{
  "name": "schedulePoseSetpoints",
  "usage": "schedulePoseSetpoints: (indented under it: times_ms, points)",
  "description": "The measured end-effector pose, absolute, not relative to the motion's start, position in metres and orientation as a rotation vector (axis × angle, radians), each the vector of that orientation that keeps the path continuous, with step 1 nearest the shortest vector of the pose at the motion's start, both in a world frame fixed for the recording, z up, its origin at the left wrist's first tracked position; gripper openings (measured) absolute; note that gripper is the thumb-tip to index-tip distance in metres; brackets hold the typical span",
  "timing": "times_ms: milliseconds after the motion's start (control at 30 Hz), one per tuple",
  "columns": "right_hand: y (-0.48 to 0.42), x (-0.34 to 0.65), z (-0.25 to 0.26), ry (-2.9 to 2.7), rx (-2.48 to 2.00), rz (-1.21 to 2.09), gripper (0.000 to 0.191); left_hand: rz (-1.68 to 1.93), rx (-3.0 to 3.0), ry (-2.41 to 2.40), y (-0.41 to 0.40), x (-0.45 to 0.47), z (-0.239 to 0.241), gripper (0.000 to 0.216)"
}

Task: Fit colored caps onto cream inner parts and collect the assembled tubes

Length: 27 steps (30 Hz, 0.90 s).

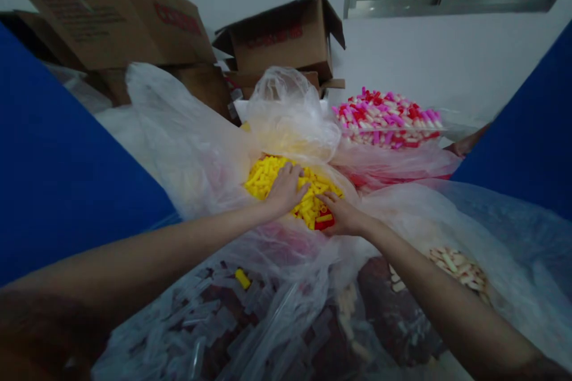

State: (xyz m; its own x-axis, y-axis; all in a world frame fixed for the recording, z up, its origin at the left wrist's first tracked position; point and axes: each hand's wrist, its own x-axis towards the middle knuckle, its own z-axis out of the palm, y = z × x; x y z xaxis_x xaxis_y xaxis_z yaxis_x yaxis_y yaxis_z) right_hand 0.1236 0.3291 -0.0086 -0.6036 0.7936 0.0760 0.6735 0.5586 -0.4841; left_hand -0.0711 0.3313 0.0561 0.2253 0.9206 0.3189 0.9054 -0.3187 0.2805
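Note:
A heap of small yellow plastic tube-like pieces (266, 175) lies in an open clear plastic bag (351, 190). My left hand (285, 190) rests on top of the heap, palm down, its fingers stretched out. To the right, my right hand (343, 214) lies against the heap's edge with fingers extended and nothing visibly gripped. Beside its palm, something red (325, 223) shows among the yellow pieces; its shape is partly hidden. Nearer to me, a single yellow piece (242, 278) sits on many translucent pieces (179, 327).
Pink, red and cream pieces (388, 116) fill a bag at the back right. Pale pieces (460, 268) lie in another bag at right. Cardboard boxes (281, 41) stand along the wall. Blue panels (67, 161) flank both sides. Part of another person's limb (469, 141) shows at right.

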Motion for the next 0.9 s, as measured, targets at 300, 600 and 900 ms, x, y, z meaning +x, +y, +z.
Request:
schedulePoseSetpoints:
  times_ms: [300, 600, 900]
  points:
    - [0.316, 0.117, -0.013, -2.528, -1.546, 0.546, 0.112, -0.134, 2.123, 1.825, 0.296, -0.064, 0.038, 0.117]
    - [0.333, 0.106, -0.02, -2.335, -1.616, 0.529, 0.11, -0.006, 2.005, 1.824, 0.32, -0.044, 0.03, 0.112]
    - [0.322, 0.095, -0.02, -2.163, -1.587, 0.64, 0.069, 0.351, 1.875, 1.562, 0.322, -0.048, 0.026, 0.083]
